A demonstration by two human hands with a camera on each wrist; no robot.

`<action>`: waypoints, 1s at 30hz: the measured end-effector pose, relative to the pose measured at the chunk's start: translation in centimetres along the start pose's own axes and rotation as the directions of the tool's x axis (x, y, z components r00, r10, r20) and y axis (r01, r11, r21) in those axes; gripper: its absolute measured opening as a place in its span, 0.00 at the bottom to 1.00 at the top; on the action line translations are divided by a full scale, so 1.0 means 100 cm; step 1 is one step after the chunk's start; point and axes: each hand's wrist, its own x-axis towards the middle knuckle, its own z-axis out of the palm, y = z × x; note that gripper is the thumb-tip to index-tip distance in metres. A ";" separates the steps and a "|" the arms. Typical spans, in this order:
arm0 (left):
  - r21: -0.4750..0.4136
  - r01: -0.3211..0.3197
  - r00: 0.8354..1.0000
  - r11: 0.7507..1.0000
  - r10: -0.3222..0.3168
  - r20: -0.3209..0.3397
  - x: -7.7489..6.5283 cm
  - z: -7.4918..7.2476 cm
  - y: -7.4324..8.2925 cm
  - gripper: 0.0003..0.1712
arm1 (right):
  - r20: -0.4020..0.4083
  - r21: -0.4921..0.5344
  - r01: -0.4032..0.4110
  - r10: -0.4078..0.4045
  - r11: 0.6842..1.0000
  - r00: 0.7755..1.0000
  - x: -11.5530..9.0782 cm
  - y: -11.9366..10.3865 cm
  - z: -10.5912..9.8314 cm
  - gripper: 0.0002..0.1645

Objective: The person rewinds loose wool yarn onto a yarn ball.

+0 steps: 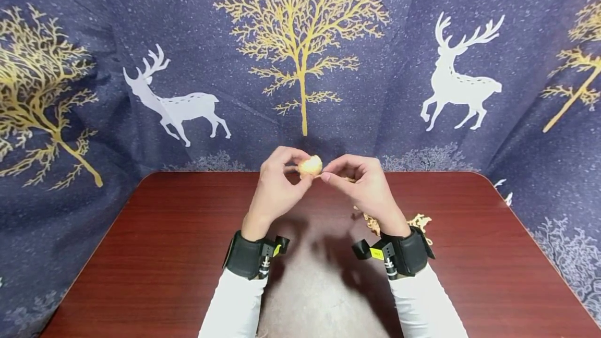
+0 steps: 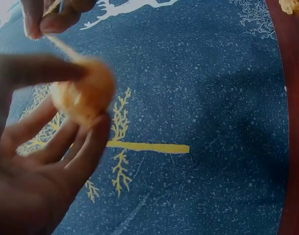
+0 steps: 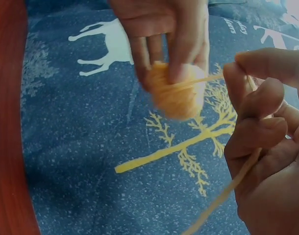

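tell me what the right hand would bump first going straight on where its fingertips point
Most likely the yarn ball held in the left hand: the right hand points toward it along the strand, though depth is uncertain.

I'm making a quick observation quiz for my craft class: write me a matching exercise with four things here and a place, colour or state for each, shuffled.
Things:
1. Yarn ball
2. Right hand
3. Tabletop
4. Loose yarn

Descriptions:
A. Dark red
B. Seen on both sides of the right wrist in the head view
C. Held in the fingers of the left hand
D. Pinching a strand

Pairs: 1-C, 2-D, 3-A, 4-B
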 end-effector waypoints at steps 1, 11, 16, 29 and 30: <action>0.001 0.007 0.998 1.000 -0.007 0.055 0.000 0.000 0.000 0.20 | -0.006 0.023 0.001 -0.001 1.000 1.000 0.000 0.000 -0.001 0.04; -0.187 0.128 0.876 0.974 -0.022 0.482 -0.004 -0.003 0.009 0.17 | -0.108 0.287 0.064 -0.034 0.956 0.994 0.001 0.004 -0.008 0.03; -0.309 0.168 0.844 0.936 0.025 0.536 -0.004 -0.006 0.012 0.17 | -0.138 0.407 0.098 -0.045 0.908 0.989 0.003 0.006 -0.009 0.08; -0.733 0.075 0.963 0.676 0.141 0.229 0.000 -0.012 0.020 0.18 | -0.066 0.281 0.000 0.020 0.960 0.998 0.004 0.013 -0.007 0.04; -0.747 0.058 0.975 0.662 0.124 0.185 0.001 -0.012 0.020 0.18 | -0.061 0.255 -0.008 0.025 0.967 0.998 0.004 0.013 -0.007 0.03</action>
